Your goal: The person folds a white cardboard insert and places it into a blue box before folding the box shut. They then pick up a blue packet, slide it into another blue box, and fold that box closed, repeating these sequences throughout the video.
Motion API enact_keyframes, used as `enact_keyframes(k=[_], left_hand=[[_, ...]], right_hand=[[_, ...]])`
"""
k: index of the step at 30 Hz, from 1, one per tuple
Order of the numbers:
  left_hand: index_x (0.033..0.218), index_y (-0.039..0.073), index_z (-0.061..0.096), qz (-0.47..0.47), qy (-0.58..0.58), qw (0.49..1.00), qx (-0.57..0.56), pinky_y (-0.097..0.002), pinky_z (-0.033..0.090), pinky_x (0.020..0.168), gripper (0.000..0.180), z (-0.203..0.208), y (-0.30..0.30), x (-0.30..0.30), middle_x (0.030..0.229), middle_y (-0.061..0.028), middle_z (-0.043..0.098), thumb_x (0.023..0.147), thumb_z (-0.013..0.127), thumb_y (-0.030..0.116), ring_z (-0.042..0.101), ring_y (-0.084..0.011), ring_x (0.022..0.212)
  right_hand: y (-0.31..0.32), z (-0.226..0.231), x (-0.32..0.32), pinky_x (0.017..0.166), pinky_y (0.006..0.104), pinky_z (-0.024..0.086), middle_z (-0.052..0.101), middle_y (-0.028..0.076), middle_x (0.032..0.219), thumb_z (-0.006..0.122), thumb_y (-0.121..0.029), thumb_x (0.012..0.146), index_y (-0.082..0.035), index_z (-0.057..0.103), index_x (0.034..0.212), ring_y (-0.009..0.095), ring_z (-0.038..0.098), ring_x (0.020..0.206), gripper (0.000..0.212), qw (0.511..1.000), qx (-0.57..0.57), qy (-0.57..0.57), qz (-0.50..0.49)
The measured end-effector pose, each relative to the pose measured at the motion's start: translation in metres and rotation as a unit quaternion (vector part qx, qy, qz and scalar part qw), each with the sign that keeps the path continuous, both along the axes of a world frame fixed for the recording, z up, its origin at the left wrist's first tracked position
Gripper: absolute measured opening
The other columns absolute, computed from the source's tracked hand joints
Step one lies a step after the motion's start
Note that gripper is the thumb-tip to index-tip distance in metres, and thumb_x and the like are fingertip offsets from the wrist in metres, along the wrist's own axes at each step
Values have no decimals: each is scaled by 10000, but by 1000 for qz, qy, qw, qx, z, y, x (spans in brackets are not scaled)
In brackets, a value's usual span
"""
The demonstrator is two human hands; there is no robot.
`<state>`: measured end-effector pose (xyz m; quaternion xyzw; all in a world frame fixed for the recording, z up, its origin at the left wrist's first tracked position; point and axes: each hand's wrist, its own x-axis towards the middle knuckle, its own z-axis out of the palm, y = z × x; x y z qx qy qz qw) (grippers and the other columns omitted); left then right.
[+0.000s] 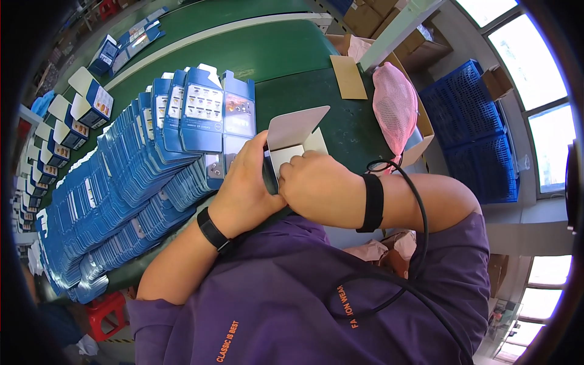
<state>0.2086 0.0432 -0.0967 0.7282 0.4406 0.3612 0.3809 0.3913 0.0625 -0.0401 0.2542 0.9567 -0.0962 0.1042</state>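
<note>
A long green-surfaced table (pixel 292 91) runs from the lower left toward the upper right, its far edge bounded by a pale straight rail (pixel 204 38), its near edge partly hidden by the person's purple short-sleeved shirt (pixel 274 298). A long, leaning stack of flat blue printed cartons (pixel 121 170) fills much of the near side toward the left end and reaches close to the left hand, so room on that side is tight; bare green surface shows beyond the hands, between the stack and the right end. Both forearms angle inward and the hands meet over the near edge. The left hand (pixel 252 179) grips a small open carton with white inner flaps (pixel 298 129) from its left side, thumb pointing up along the wall, other fingers mostly hidden. The right hand (pixel 316 185) is bent in at the carton's near right side, fingers curled and knuckles up; its fingertips are hidden, so whether they pinch the wall cannot be told. Each wrist wears a black band (pixel 371 202), and a black cable (pixel 421 213) loops over the right forearm. Around them stand tall windows (pixel 529 55), blue perforated plastic crates (pixel 471 134), a row of opened blue-and-white boxes (pixel 91 104) toward the far left, a pink mesh bag (pixel 394 106) at the right end, a red plastic stool (pixel 106 316) and a flat brown cardboard piece (pixel 348 77).
</note>
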Motion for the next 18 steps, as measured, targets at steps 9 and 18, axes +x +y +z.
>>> enact_keyframes(k=[9, 18], left_hand=[[1440, -12, 354, 15, -6, 1000, 14, -446, 465, 1036, 889, -12, 4, 7, 1325, -233, 526, 689, 823, 67, 548, -415, 1221], [1517, 16, 290, -3, -115, 992, -44, -413, 478, 1040, 942, 26, 0, -24, 1417, -200, 488, 725, 800, 28, 529, -339, 1296]], right_hand=[[-9, 23, 12, 842, 409, 522, 692, 135, 955, 771, -228, 773, -19, 660, 1053, 309, 662, 952, 367, 992, -70, 61, -86], [-17, 7, 36, 917, 358, 510, 616, 122, 1246, 902, -102, 664, -22, 383, 1497, 219, 637, 1083, 985, 845, -134, 382, -348]])
